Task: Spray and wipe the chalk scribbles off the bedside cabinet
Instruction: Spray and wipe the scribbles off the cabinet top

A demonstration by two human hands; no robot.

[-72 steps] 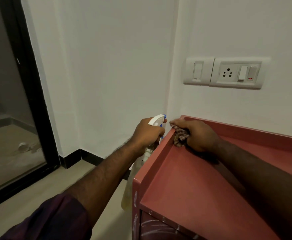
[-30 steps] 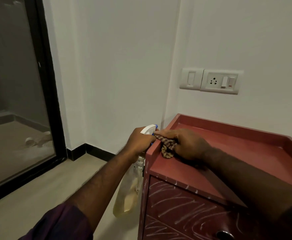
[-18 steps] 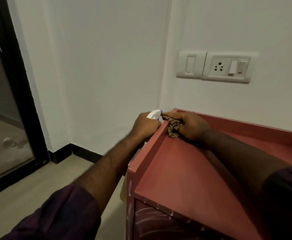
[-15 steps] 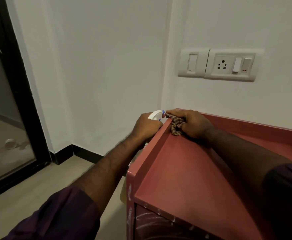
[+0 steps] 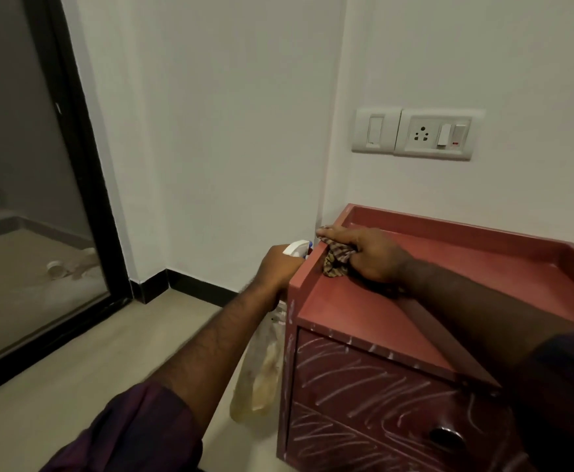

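The red bedside cabinet (image 5: 449, 267) stands in the room's corner, and white chalk scribbles (image 5: 357, 379) cover its two drawer fronts. My right hand (image 5: 370, 255) grips a checked cloth (image 5: 336, 262) and presses it against the raised left rim of the top. Just left of the cabinet, my left hand (image 5: 278, 267) grips the white head of a spray bottle (image 5: 261, 373). The clear bottle hangs down beside the cabinet's left side with yellowish liquid at its bottom.
A switch and socket plate (image 5: 415, 134) is on the wall above the cabinet. A black-framed glass door (image 5: 74, 165) stands at the left. Pale floor (image 5: 108, 352) stretches left of the cabinet, and a round drawer knob (image 5: 447, 437) shows at the lower right.
The view has pulled back and dropped, so the scribbled drawer fronts show again. My right hand with the cloth has slid along the left rim toward the front. The left hand keeps its hold on the bottle.
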